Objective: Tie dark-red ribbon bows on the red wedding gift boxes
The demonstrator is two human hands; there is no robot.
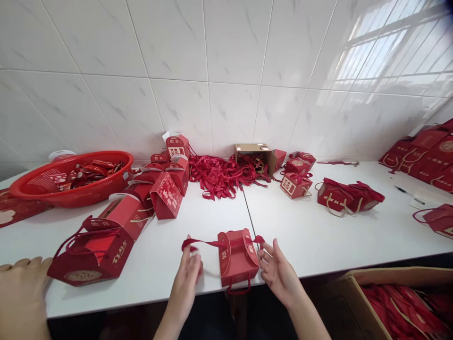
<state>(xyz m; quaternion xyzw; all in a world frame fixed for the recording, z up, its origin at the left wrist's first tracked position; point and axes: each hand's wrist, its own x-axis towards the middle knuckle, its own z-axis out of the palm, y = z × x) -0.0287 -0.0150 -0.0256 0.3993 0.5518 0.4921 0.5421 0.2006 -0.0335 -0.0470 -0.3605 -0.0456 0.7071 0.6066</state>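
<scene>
A small red gift box stands at the table's front edge, its curved flaps folded over the top and a cord handle hanging on the near side. A dark red ribbon runs through the box's top and sticks out at both sides. On the left, my left hand pinches one end of that ribbon between its fingers. My right hand is close against the box's right side, thumb up and fingers curled, gripping the other end of the ribbon.
Several red boxes line the left, near a red basket of wrapped packets. Loose ribbons lie by a small carton at the wall. More boxes stand right, with a large carton below. A tan knuckled shape is at far left.
</scene>
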